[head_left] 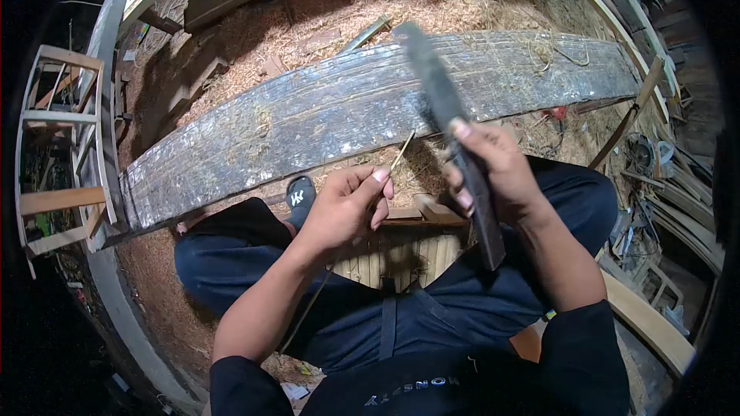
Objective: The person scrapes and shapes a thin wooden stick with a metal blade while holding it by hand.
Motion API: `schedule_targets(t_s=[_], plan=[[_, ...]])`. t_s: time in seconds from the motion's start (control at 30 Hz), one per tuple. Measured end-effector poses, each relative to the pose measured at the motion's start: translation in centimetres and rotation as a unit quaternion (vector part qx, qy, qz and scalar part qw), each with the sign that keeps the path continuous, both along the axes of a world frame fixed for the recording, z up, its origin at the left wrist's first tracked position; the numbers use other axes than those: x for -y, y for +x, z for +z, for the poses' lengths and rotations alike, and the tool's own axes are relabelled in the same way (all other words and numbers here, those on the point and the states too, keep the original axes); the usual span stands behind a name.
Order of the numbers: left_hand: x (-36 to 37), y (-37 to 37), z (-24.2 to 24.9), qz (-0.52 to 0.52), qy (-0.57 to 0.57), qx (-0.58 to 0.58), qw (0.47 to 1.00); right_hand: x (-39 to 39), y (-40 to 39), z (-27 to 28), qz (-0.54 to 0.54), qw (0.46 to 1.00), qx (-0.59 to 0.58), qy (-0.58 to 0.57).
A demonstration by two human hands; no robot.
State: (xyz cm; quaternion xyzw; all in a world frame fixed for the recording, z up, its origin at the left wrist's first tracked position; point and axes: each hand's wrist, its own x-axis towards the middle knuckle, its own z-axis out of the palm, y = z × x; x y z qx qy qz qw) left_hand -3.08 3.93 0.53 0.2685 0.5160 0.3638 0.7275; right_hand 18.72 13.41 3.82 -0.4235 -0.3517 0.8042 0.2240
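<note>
Head view: looks down past two bent knees (586,200) at a long, weathered desk (339,115), with a curved far edge and a near edge running just beyond the lap. Grips a thin pale strip (401,152) in the left hand (351,200), pinched between thumb and fingers, in front of the desk's near edge, with the tip angled up to that edge in this view. Grips a broad-bladed knife (438,85) in the right hand (493,162), with fingers wrapped near the base of the blade. Slants the blurred blade across the desk toward the far edge, and the dark handle back over the lap. Leaves a gap between strip and blade, and a wider one between the hands; cannot tell the blade's height over the desk. Shows loose shavings (543,52) toward the desk's right end, a dark sandal (299,194) by the near edge, a wooden frame (62,200) beside the left end, and a slanting stick (632,111) by the right end.
</note>
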Motion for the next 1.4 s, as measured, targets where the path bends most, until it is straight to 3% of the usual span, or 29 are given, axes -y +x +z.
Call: schedule_targets(t_s=[0.17,0.37,0.63,0.67,0.7,0.77,0.93,1.0,1.13,1.4], plan=[[0.5,0.9,-0.5,0.040,-0.013,0.032,0.999,-0.1,1.6,1.1,-0.121,0.991,-0.024,0.056],[0.8,1.5,0.9,0.054,-0.020,0.006,0.998,1.0,2.3,1.6,-0.077,0.994,0.021,0.069],[1.4,2.2,1.9,0.098,-0.044,0.028,0.994,2.4,2.5,0.9,-0.052,0.982,0.063,0.170],[1.5,2.2,1.9,0.107,-0.046,0.029,0.993,2.7,2.1,1.1,-0.064,0.975,0.097,0.189],[1.5,2.3,2.0,0.110,-0.045,0.031,0.992,2.7,2.6,1.9,0.011,0.963,0.165,0.211],[1.5,2.5,2.2,0.117,-0.043,0.044,0.991,3.0,2.5,-0.8,0.022,0.868,0.210,0.449],[1.8,2.5,2.1,0.116,-0.053,0.089,0.988,4.1,1.4,0.4,0.069,0.818,0.263,0.506],[1.7,2.6,1.9,0.120,-0.058,0.106,0.985,4.1,1.1,0.4,0.092,0.754,0.279,0.588],[1.7,2.6,1.7,0.146,-0.094,0.138,0.975,4.2,0.5,-0.5,0.089,0.779,0.207,0.586],[1.1,2.4,1.6,0.157,-0.106,0.208,0.960,4.2,-0.1,-1.0,0.093,0.746,0.261,0.606]])
